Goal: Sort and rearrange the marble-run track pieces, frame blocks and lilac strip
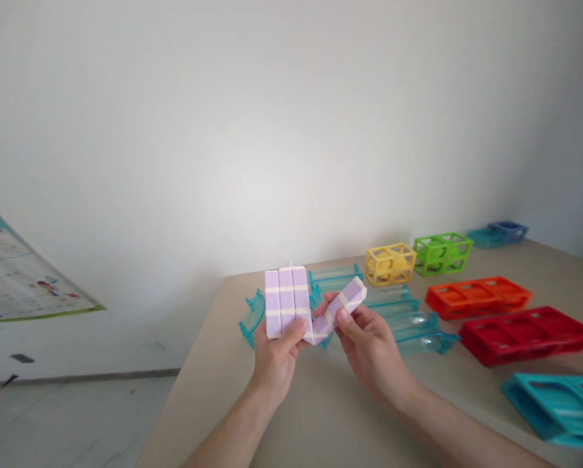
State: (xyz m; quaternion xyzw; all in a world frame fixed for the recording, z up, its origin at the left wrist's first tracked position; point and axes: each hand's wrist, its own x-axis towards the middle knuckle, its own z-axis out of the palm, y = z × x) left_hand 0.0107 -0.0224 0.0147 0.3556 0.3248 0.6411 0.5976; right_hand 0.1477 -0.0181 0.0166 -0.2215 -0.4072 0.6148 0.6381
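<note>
Holding a lilac jointed toy [286, 300], left hand [279, 359] and right hand [370, 351] face a yellow lattice box [391, 264], contents unclear.

The left edge crops the poster [30, 270], its print too small to read; the right edge crops the teal frame [567, 411]; the left hand [277, 361] partly hides the lilac toy [287, 300]

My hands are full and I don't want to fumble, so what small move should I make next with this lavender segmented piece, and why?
I'd probably turn the angled end section gently with your right hand: it juts away from the flat section, your right hand pinches it, and your left hand holds the flat section's lower part.
</note>
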